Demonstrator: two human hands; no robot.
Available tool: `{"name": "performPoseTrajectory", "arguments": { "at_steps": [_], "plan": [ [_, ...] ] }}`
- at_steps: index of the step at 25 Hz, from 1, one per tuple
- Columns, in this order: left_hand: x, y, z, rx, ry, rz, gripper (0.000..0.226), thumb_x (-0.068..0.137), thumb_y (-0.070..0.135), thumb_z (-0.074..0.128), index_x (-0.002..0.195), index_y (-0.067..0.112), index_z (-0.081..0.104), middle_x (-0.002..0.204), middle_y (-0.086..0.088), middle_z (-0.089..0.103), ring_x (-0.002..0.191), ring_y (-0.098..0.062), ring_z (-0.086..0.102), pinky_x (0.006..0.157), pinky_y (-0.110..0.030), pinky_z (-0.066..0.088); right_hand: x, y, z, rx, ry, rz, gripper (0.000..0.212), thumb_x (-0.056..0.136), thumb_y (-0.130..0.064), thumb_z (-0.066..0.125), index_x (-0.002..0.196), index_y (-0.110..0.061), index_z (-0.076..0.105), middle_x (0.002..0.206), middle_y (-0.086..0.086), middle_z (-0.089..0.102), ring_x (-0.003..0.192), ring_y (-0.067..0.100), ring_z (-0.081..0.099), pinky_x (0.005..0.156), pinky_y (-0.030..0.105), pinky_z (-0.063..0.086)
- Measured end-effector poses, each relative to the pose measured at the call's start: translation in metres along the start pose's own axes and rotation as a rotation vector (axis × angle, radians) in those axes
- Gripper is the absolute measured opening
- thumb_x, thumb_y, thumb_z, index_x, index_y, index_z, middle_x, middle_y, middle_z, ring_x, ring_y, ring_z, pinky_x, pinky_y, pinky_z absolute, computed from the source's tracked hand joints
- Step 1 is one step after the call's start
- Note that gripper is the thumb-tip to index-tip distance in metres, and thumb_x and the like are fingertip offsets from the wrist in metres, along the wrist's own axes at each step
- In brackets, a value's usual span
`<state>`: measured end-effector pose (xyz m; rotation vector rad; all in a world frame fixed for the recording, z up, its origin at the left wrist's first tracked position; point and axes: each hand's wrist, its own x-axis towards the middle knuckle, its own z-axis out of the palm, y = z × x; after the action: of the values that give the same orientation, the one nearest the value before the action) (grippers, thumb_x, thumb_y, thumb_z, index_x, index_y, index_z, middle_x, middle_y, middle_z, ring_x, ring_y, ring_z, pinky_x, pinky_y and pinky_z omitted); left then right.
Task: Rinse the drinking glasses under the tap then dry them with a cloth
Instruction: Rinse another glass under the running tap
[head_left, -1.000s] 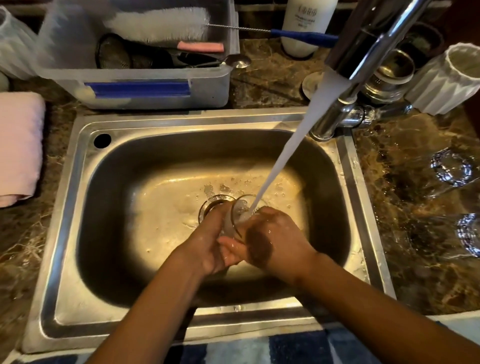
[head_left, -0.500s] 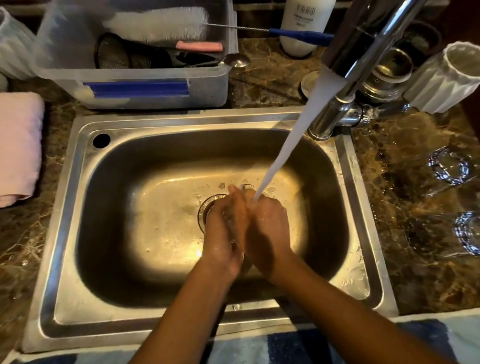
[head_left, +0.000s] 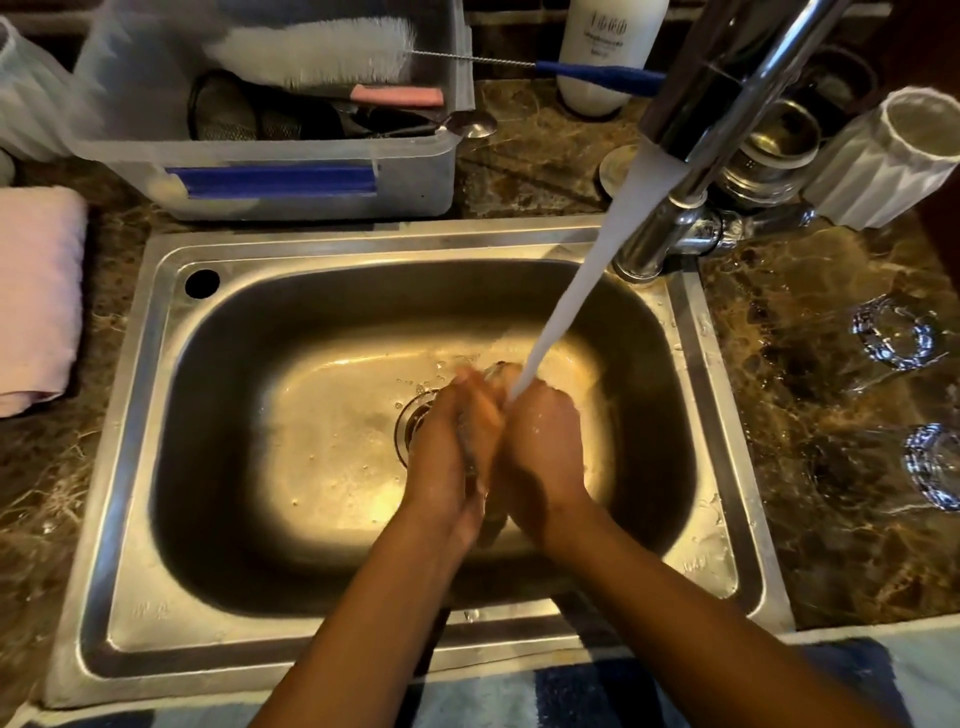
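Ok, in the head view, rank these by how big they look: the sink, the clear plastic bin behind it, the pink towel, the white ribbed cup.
1. Sink
2. Clear plastic bin
3. Pink towel and white ribbed cup: they look alike in size, and the frame edge crops the towel, so no ranking between them.

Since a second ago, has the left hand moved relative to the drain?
Yes. The left hand has swung from the near side of the drain up over it, closing against the right hand around the glass.

Three drinking glasses (head_left: 493, 375) (head_left: 891, 338) (head_left: 932, 465), two hands (head_left: 452, 447) (head_left: 543, 452), one tap (head_left: 727, 98), one sink (head_left: 363, 244).
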<state>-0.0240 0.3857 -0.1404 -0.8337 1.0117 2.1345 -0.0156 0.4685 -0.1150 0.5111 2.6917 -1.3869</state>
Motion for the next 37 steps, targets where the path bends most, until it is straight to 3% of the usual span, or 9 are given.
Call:
{"name": "performPoseTrajectory", "arguments": {
  "at_steps": [4, 6, 12, 18, 24, 28, 30, 34, 37],
  "plan": [
    [0.003, 0.020, -0.010, 0.101, -0.017, -0.334, 0.017, 0.063, 0.026, 0.061, 0.058, 0.013, 0.071, 0.063, 0.004, 0.049, 0.065, -0.007, 0.035, 0.063, -0.019, 0.016, -0.004, 0.014, -0.017, -0.536, -0.427, -0.445, 0.031, 0.102, -0.045, 0.045, 0.108, -0.018, 0.060, 0.097, 0.007, 0.075, 0.081, 0.025, 0.070, 0.077, 0.038, 0.058],
    [-0.003, 0.017, -0.005, 0.089, -0.015, -0.284, 0.024, 0.073, 0.028, 0.061, 0.055, 0.015, 0.071, 0.063, 0.003, 0.053, 0.061, -0.011, 0.050, 0.059, -0.019, 0.034, -0.002, 0.009, -0.015, -0.603, -0.297, -0.476, 0.033, 0.104, -0.041, 0.039, 0.105, -0.017, 0.061, 0.088, 0.003, 0.073, 0.074, 0.022, 0.069, 0.070, 0.032, 0.055],
    [-0.004, -0.018, 0.011, 0.688, 0.193, 0.751, 0.013, 0.100, 0.023, 0.061, 0.088, 0.023, 0.065, 0.084, 0.005, 0.072, 0.082, -0.008, 0.070, 0.070, -0.017, 0.056, -0.003, -0.002, 0.003, 0.676, 0.189, 0.506, 0.038, 0.101, -0.033, 0.054, 0.071, -0.016, 0.070, 0.065, -0.001, 0.074, 0.063, 0.013, 0.073, 0.056, 0.026, 0.056],
    [-0.003, 0.026, 0.022, 0.525, 0.126, -0.074, 0.038, 0.089, 0.028, 0.052, 0.059, 0.016, 0.072, 0.056, -0.001, 0.062, 0.042, -0.009, 0.058, 0.041, -0.020, 0.045, -0.017, 0.019, -0.004, 0.087, 0.131, -0.128, 0.030, 0.097, -0.028, 0.062, 0.073, -0.013, 0.069, 0.059, -0.001, 0.067, 0.056, 0.018, 0.068, 0.054, 0.026, 0.051],
    [-0.010, 0.002, -0.005, 1.092, 0.046, 1.034, 0.022, 0.103, 0.022, 0.051, 0.084, 0.017, 0.062, 0.080, 0.000, 0.065, 0.075, -0.018, 0.064, 0.064, -0.039, 0.057, 0.001, -0.009, -0.021, 0.786, -0.110, 0.629, 0.031, 0.094, -0.035, 0.065, 0.077, -0.012, 0.076, 0.073, 0.008, 0.076, 0.062, 0.010, 0.071, 0.055, 0.029, 0.059],
    [-0.007, 0.019, 0.014, 0.635, 0.177, 0.157, 0.019, 0.076, 0.028, 0.061, 0.070, 0.016, 0.075, 0.070, -0.007, 0.073, 0.060, -0.019, 0.065, 0.052, -0.027, 0.049, -0.017, -0.011, -0.014, 0.207, 0.059, 0.129, 0.041, 0.097, -0.048, 0.051, 0.068, -0.024, 0.065, 0.060, -0.006, 0.068, 0.058, 0.006, 0.068, 0.057, 0.020, 0.053],
    [-0.007, 0.024, 0.017, 0.599, 0.177, 0.007, 0.020, 0.069, 0.029, 0.062, 0.060, 0.013, 0.071, 0.056, 0.001, 0.066, 0.052, -0.019, 0.057, 0.047, -0.024, 0.045, -0.024, -0.008, -0.006, 0.126, 0.011, 0.055, 0.039, 0.097, -0.047, 0.052, 0.073, -0.021, 0.068, 0.066, -0.006, 0.070, 0.064, 0.009, 0.069, 0.066, 0.028, 0.059],
    [-0.012, 0.015, -0.006, 1.174, 0.027, 0.991, 0.023, 0.091, 0.029, 0.062, 0.073, 0.014, 0.063, 0.075, -0.003, 0.069, 0.070, -0.025, 0.066, 0.063, -0.044, 0.059, -0.006, -0.010, -0.021, 0.856, -0.167, 0.651, 0.036, 0.097, -0.038, 0.059, 0.071, -0.018, 0.077, 0.067, 0.000, 0.072, 0.058, 0.010, 0.068, 0.053, 0.028, 0.053],
    [-0.005, 0.017, 0.004, 1.115, 0.084, 0.834, 0.026, 0.087, 0.035, 0.056, 0.074, 0.014, 0.064, 0.082, -0.006, 0.072, 0.076, -0.027, 0.068, 0.070, -0.047, 0.060, -0.010, -0.007, -0.016, 0.624, -0.023, 0.468, 0.046, 0.100, -0.040, 0.052, 0.062, -0.021, 0.071, 0.056, -0.009, 0.069, 0.050, 0.002, 0.066, 0.052, 0.017, 0.049]
  ]
}}
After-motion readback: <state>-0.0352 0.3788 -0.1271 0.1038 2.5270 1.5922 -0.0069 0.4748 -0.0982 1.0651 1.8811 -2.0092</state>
